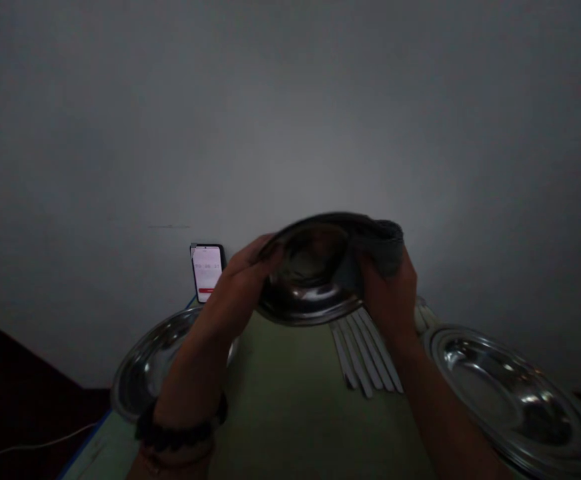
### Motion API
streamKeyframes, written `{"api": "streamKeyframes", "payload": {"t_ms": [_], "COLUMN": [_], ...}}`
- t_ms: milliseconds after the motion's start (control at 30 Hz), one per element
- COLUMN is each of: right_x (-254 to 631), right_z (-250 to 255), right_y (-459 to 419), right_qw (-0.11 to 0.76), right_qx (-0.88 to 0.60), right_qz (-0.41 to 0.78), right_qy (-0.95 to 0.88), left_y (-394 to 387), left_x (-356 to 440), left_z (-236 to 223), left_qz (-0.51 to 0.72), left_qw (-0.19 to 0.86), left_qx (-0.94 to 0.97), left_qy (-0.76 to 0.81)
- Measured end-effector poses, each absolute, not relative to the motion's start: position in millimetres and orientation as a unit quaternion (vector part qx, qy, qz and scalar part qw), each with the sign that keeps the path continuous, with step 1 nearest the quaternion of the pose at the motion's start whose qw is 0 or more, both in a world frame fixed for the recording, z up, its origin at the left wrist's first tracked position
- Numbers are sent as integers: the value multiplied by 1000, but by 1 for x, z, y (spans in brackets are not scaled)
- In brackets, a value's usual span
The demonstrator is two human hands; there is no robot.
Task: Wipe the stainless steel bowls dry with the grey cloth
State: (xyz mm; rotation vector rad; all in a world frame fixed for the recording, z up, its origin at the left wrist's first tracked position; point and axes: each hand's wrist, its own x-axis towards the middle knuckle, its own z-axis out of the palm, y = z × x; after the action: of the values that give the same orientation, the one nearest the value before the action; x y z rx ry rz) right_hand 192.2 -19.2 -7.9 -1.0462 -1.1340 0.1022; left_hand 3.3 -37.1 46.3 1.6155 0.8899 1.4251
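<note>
A shiny metal plate (305, 293) is held up, tilted, above the table between both hands. My left hand (243, 283) grips its left rim, thumb on the inner face. On the opposite side my right hand (390, 293) is closed around a grey cloth (388, 250), which wraps over the plate's right rim. Below the right hand several table knives (365, 353) lie side by side. Under my left forearm rests another metal plate (145, 367), partly hidden by the arm.
Metal plates, seemingly stacked (495, 393), stand at the right. A phone (208, 273) with a lit screen leans on the wall (290, 120) behind the pale green table (280, 393). More cutlery (424, 313) shows behind my right wrist. A white cable (35, 445) hangs at lower left.
</note>
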Motion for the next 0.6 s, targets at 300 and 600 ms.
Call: {"api": "streamKeyframes", "payload": {"t_ms": [300,600], "right_x": [177,205], "right_z": [-24,-9], "right_y": [-14,-33], "right_qw": [700,474], "right_qx": [-486,-511], "right_qz": [-35,-142], "right_qy": [-522,-703], "left_y": [-34,-29], "left_x": [14,9], "left_z": [45,44], "left_qz": [651,675], "left_qw": [518,500], "left_qx": [446,424], "left_qy": [329,339]}}
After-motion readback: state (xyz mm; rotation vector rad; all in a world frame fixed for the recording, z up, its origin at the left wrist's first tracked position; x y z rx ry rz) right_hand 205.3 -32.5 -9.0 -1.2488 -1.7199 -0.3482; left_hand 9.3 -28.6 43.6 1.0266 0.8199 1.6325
